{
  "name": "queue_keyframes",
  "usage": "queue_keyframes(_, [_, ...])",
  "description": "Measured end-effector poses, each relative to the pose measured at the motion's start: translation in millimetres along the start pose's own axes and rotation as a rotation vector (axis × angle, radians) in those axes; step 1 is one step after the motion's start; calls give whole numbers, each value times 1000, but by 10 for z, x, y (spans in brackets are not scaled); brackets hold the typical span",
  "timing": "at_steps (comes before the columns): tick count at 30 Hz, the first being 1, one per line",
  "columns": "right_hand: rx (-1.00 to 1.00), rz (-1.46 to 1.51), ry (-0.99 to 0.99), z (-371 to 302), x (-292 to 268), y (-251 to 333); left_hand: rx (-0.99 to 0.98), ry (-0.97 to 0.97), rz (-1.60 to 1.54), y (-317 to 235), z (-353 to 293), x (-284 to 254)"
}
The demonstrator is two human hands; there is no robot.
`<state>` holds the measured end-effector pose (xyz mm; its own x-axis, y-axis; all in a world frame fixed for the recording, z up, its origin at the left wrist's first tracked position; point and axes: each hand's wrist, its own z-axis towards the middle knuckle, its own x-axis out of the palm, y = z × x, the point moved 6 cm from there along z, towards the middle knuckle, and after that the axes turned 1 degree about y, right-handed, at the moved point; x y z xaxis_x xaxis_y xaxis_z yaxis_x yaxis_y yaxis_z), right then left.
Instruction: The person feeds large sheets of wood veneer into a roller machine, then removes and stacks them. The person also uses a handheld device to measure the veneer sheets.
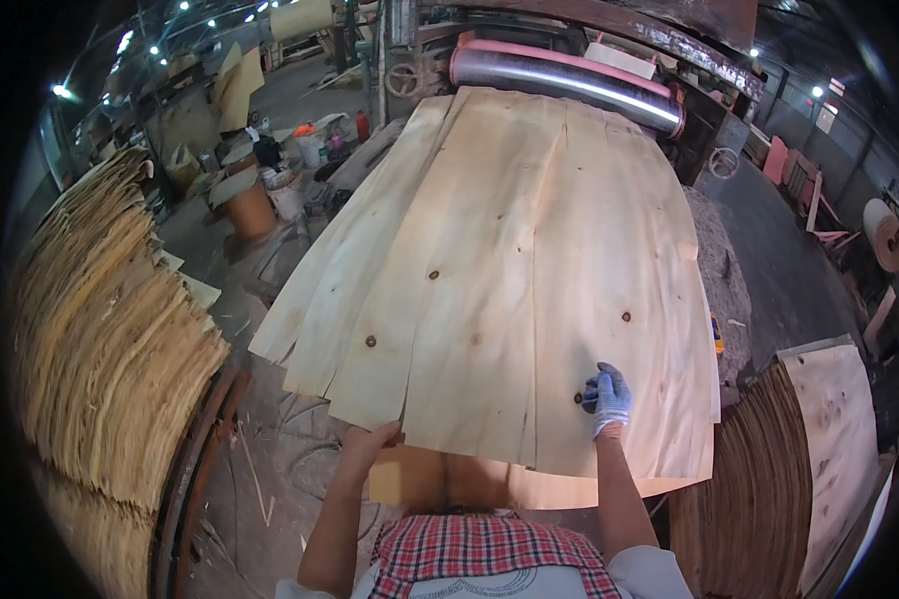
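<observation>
A broad, pale wood veneer sheet (479,260) with dark knots and lengthwise splits stretches away from me to a shiny metal roller (569,82) with a pink one above it. My bare left hand (375,435) is closed on the sheet's near edge, left of the middle, beside a split; its fingertips are partly hidden. On the right, my right hand (606,399), in a blue-and-white glove, rests over the sheet near a knot. Its fingers are bent and somewhat apart, and nothing shows in them. Another veneer piece (440,479) lies lower, under the near edge.
Tall veneer stacks stand on my left (120,349) and right (749,479), the left one beside a rusty rail (205,469). Buckets (286,195) and a brown drum (248,208) sit at the far left. Handwheels (723,163) flank the roller machine. Scraps lie on the floor.
</observation>
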<state>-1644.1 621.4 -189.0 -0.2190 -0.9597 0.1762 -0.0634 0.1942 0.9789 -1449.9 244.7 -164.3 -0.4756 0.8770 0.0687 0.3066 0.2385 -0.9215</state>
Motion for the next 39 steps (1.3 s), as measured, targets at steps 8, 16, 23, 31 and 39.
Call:
queue_keyframes(8, [27, -19, 7, 12, 45, 117, 76, -153, 210, -302, -50, -60])
queue_keyframes(16, [65, -52, 12, 42, 113, 308, -10, 45, -855, -237, -169, 221])
queue_keyframes(23, [59, -95, 10, 105, 88, 402, -113, 509, -904, 263, -155, 857])
queue_keyframes(31, [153, 447, 389, -93, 315, 768, -103, 329, -683, 117, 45, 830])
queue_keyframes(39, [446, 150, 1525, -1961, 1029, 804, 103, 381, -744, -850, -104, 954])
